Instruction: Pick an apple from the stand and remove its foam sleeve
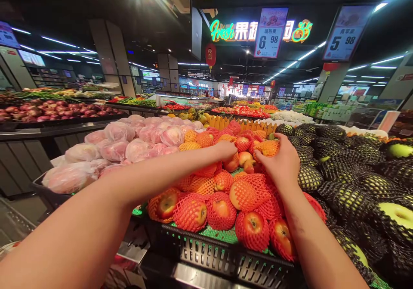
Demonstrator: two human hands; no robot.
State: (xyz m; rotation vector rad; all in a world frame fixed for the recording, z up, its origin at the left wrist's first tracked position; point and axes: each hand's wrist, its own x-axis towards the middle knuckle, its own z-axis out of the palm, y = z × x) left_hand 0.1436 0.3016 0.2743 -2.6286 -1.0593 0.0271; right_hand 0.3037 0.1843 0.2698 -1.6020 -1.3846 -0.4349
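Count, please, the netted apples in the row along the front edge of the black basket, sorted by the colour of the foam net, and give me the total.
Orange-netted apple: 1
Red-netted apples: 4
Total in the front row: 5

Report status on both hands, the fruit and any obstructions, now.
Right hand curled around orange-netted apple. Left hand among the apples, fingertips hidden. Other netted apples crowding close by.
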